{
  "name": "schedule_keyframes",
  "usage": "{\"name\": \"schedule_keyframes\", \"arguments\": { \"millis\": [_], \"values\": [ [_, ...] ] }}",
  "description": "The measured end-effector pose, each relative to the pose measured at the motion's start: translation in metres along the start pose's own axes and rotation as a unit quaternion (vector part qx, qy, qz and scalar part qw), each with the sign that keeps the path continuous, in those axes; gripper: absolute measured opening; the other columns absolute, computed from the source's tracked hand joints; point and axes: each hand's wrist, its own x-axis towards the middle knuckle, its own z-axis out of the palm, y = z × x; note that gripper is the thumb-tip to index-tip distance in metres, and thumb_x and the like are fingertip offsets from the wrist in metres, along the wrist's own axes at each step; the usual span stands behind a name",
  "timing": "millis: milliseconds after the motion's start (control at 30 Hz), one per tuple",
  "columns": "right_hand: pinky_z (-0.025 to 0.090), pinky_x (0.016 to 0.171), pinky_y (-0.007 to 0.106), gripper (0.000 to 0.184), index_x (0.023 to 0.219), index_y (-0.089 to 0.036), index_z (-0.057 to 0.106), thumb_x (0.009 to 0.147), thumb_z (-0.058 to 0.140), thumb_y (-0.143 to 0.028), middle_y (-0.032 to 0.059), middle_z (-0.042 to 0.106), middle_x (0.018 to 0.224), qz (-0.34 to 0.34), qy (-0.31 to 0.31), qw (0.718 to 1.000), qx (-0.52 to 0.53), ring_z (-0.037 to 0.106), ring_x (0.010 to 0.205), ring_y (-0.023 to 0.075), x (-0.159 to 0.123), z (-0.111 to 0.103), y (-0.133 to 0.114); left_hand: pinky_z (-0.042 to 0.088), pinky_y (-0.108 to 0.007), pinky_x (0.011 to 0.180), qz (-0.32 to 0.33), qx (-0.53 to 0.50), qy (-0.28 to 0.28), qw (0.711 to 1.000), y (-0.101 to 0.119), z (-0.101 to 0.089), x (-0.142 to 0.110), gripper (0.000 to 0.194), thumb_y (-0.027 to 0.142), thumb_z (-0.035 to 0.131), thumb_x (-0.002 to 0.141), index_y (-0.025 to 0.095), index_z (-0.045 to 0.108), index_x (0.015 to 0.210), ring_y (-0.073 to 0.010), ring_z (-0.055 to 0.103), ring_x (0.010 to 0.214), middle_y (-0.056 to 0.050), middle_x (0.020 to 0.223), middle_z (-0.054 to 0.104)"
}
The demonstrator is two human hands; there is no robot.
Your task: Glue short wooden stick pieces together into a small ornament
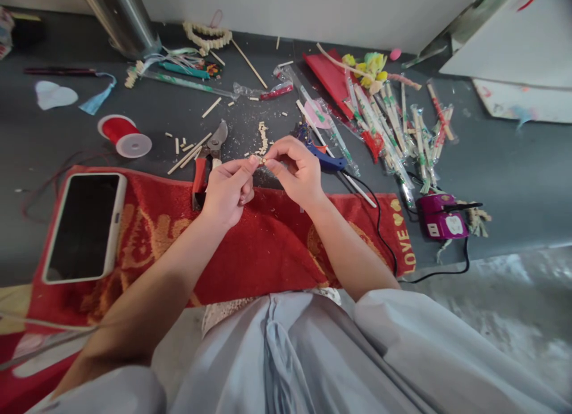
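My left hand (pixel 229 190) and my right hand (pixel 297 171) meet fingertip to fingertip over the front of the table. Both are pinched closed on a small pale wooden piece (pixel 261 161), partly hidden by the fingers. Just beyond it is a short crooked strip of wooden bits (pixel 263 134); I cannot tell if it joins the held piece. Left of my left hand lie pruning shears (pixel 215 141) with red handles, beside cut wooden sticks (pixel 190 155). A blue glue gun (pixel 328 159) rests just behind my right hand.
A red towel (pixel 268 247) covers the near edge, with a phone (pixel 84 226) on it. Red thread spool (pixel 125 136) sits left. Wrapped chopsticks (pixel 384 125) pile up right, near a purple box (pixel 443 216) with a black cable. A wooden-bit ring (pixel 208 39) lies behind.
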Motion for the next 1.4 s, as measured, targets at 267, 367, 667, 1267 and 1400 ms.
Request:
{"name": "schedule_keyframes", "arguments": {
  "millis": [267,367,667,1267,1400],
  "values": [
    [0.046,0.070,0.030,0.024,0.077,-0.022,0.062,0.087,0.061,-0.043,0.0019,0.062,0.078,-0.010,0.008,1.000,-0.006,0.055,0.077,0.0138,0.000,0.000,0.000,0.018,-0.014,0.031,0.003,0.005,0.016,1.000,-0.001,0.000,0.001,0.031,0.021,0.068,0.084,0.015,0.055,0.056,-0.0011,0.025,0.030,0.008,0.036,0.037],
    [0.046,0.070,0.029,0.019,0.076,-0.021,0.063,0.088,0.062,-0.035,0.0007,0.064,0.077,-0.047,0.014,0.999,-0.009,0.057,0.075,0.0121,0.000,0.000,0.004,0.018,-0.014,0.031,0.009,0.003,0.014,1.000,-0.003,-0.001,0.001,0.029,0.020,0.067,0.083,0.014,0.057,0.057,-0.0011,0.025,0.030,0.008,0.036,0.038],
    [0.047,0.069,0.026,0.013,0.076,-0.019,0.066,0.085,0.067,-0.028,-0.0020,0.065,0.074,-0.109,0.031,0.993,-0.006,0.058,0.070,0.0085,0.002,0.000,0.013,0.018,-0.014,0.030,0.027,0.012,0.014,0.999,-0.004,-0.004,0.004,0.027,0.025,0.079,0.072,0.014,0.059,0.056,-0.0008,0.026,0.029,0.008,0.035,0.040],
    [0.050,0.068,0.024,0.017,0.098,-0.025,0.073,0.084,0.069,-0.034,-0.0016,0.066,0.084,-0.068,-0.023,0.997,0.025,0.061,0.076,0.0084,-0.002,-0.009,0.016,0.016,-0.014,0.029,0.005,0.027,-0.039,0.999,0.002,-0.006,0.004,0.025,0.021,0.081,0.064,0.016,0.060,0.051,-0.0008,0.024,0.028,0.008,0.032,0.039],
    [0.049,0.065,0.022,0.017,0.097,-0.026,0.075,0.084,0.069,-0.035,-0.0016,0.067,0.085,-0.067,-0.039,0.997,0.001,0.060,0.074,0.0075,-0.002,-0.014,0.016,0.016,-0.014,0.030,-0.006,0.048,-0.034,0.998,0.004,-0.005,0.003,0.021,0.016,0.078,0.066,0.016,0.063,0.053,-0.0010,0.026,0.028,0.007,0.031,0.039]
  ]
}}
